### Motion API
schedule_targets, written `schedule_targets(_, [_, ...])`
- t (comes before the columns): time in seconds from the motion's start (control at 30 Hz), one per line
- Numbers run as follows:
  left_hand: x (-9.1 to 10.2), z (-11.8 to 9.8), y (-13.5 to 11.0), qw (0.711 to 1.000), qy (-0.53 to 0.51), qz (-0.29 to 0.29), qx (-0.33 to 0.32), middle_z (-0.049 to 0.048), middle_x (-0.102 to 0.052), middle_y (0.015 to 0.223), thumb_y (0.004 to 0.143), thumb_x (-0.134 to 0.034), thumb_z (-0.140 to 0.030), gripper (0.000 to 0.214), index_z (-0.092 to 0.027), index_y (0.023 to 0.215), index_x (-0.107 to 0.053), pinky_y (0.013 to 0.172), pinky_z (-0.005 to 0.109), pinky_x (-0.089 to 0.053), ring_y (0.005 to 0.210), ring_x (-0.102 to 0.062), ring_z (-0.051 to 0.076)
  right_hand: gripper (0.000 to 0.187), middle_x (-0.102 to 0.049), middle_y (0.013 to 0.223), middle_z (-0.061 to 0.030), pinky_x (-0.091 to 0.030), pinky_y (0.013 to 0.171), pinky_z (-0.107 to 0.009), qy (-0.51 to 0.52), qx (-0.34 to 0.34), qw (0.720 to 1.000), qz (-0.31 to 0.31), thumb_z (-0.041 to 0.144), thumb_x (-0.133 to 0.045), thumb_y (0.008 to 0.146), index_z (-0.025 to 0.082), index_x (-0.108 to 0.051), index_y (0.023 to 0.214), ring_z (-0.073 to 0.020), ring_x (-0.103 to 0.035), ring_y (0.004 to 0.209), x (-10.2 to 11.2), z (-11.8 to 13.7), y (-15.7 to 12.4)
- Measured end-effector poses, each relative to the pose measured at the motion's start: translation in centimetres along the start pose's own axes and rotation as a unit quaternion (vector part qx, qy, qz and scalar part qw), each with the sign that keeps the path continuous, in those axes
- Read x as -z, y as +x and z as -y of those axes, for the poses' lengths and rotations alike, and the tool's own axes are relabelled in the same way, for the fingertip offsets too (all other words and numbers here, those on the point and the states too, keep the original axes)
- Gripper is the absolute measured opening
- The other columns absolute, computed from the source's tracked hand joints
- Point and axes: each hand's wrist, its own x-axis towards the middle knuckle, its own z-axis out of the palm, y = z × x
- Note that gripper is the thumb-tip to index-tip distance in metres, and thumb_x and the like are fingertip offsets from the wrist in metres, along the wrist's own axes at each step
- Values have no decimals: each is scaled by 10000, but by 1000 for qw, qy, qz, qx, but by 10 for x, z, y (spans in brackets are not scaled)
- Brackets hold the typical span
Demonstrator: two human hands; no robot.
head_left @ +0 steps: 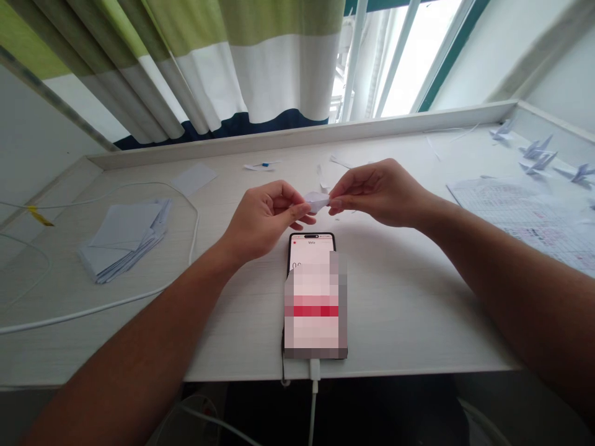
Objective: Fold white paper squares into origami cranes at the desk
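My left fingers (pixel 294 214) and right fingers (pixel 344 201) have a paper piece (pixel 318 202) between them, beyond the phone (pixel 313 291) near the front of the table (pixel 409 310). Left lies a paper stack (pixel 127 238); right, a sheet (pixel 525 217), paper cranes (pixel 537 165) beyond.

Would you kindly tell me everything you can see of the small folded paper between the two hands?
The folded paper is small, white and thin-looking, with a crease across it and a shape that narrows toward its right end. It appears to be held up off the table, just beyond the far end of the phone. The left hand pinches its left side and the right hand its right tip. The hands cover its ends, so its full outline cannot be told.
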Motion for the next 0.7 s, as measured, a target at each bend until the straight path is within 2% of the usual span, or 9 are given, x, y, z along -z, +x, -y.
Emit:
schedule_targets(0.2, [0, 0, -1, 1000, -6, 5, -2, 82, -814, 852, 863, -845, -467, 348, -170, 906, -668, 714, 357, -686, 862, -829, 277, 306, -791, 771, -54, -655, 742, -390, 16, -8, 1000, 9, 440, -959, 729, 195, -795, 812, -217, -769, 749, 0, 2, 1])
schedule_targets(0.33, [-1, 1, -1, 1000, -18, -8, 5, 40, -805, 830, 852, -856, -431, 399, -197, 1107, -658, 725, 352, -680, 839, -829, 268, 366, -781, 767, -53, -656, 730, -402, 74, -10, 997, 3, 409, -988, 691, 187, -746, 852, -229, -780, 738, -2, 2, 2])
schedule_targets(0.47, [-1, 4, -1, 998, -4, 35, 51, 66, -822, 871, 872, -839, -369, 478, -185, 1274, -656, 755, 345, -670, 887, -826, 261, 376, -781, 770, -41, -650, 717, -394, 83, -9, 996, 14, 380, -969, 719, 192, -740, 951, -228, -783, 750, -3, -2, 2])
schedule_targets(0.6, [-4, 4, -1, 997, -14, 36, 67, 99, -832, 911, 896, -815, -364, 349, -155, 1156, -711, 768, 340, -659, 892, -818, 245, 213, -793, 811, -51, -647, 737, -382, 55, 7, 998, 35, 324, -924, 774, 195, -770, 848, -212, -769, 778, -6, -5, 2])
schedule_targets(0.7, [-6, 0, -1, 998, -28, 16, 57, 91, -830, 897, 840, -872, -384, 322, -155, 993, -705, 759, 334, -654, 838, -812, 228, 166, -790, 808, -52, -638, 742, -378, 54, 15, 998, 26, 290, -908, 791, 189, -784, 839, -203, -756, 775, -9, -4, 1])
